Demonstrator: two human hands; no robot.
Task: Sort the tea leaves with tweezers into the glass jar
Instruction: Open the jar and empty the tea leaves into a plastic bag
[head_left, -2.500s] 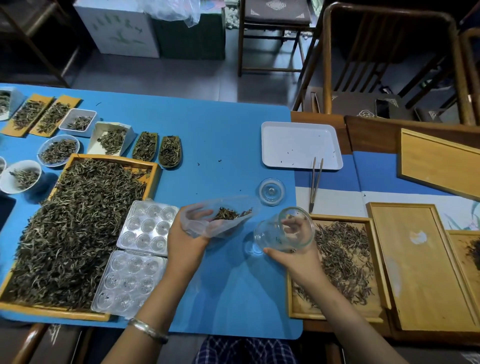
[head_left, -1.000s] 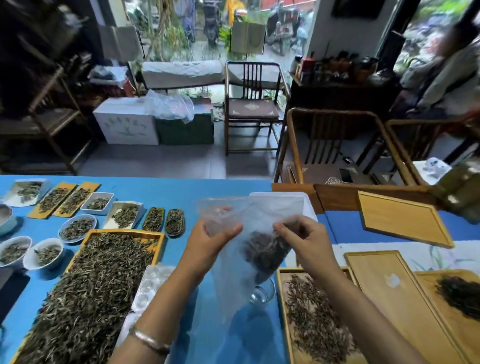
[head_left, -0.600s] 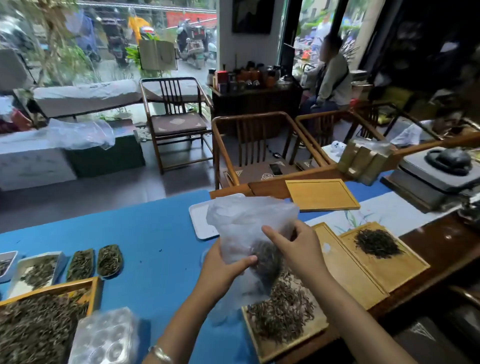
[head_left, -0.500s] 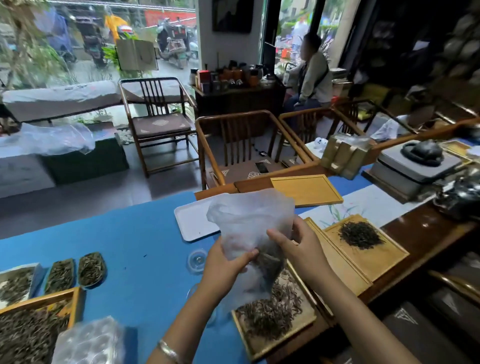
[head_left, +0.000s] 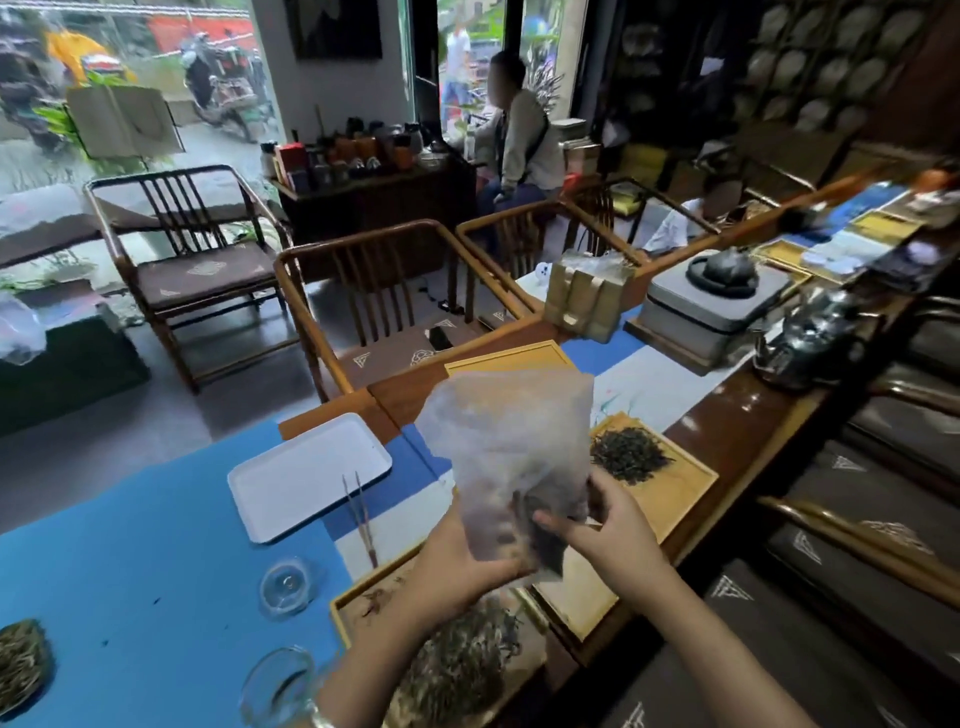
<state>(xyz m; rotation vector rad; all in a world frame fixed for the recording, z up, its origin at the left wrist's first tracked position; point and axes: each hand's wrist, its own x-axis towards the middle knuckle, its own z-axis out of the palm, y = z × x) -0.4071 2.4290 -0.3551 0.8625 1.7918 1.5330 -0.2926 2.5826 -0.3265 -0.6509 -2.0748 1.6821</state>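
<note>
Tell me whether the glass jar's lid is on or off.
Off. The lid lies alone on the blue mat, apart from the jar nearer the person.

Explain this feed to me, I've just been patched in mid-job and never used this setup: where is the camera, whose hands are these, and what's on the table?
There is no robot here. The single view comes from a wide-angle camera worn on a person's head, looking down at their own bare hands. The left hand and right hand both grip a cloudy plastic bag with dark tea leaves at its bottom. On the blue mat lie a white tray, the tweezers, a small glass lid and, at the lower edge, the glass jar. A wooden tray of tea leaves sits under the hands.
</note>
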